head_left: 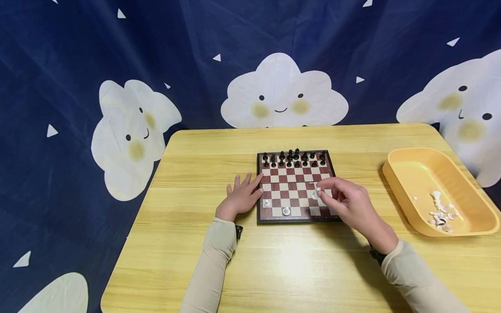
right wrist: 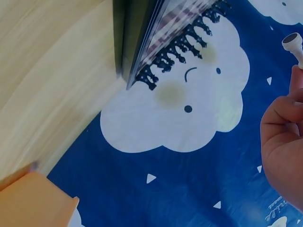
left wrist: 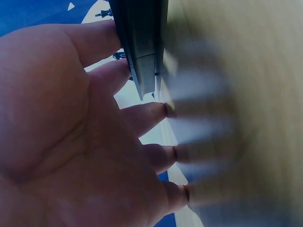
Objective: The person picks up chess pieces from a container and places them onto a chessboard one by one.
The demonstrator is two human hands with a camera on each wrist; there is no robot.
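A chessboard [head_left: 291, 190] lies on the wooden table with black chess pieces [head_left: 293, 158] in two rows along its far side. Two white pieces stand near its front edge: a small pawn [head_left: 267, 203] at the left and another white piece [head_left: 286, 211] to its right. My left hand [head_left: 239, 196] rests at the board's left side, fingers spread; in the left wrist view its thumb and forefinger touch the board's edge [left wrist: 142, 47]. Above the right part of the board my right hand [head_left: 350, 202] pinches a white chess piece [head_left: 315, 193] between thumb and forefinger. Its round base [right wrist: 291, 41] shows in the right wrist view.
A yellow plastic tray [head_left: 403, 191] stands at the right of the table, holding several loose white chess pieces [head_left: 442, 213]. Behind the table hangs a dark blue curtain [head_left: 195, 43] with white clouds.
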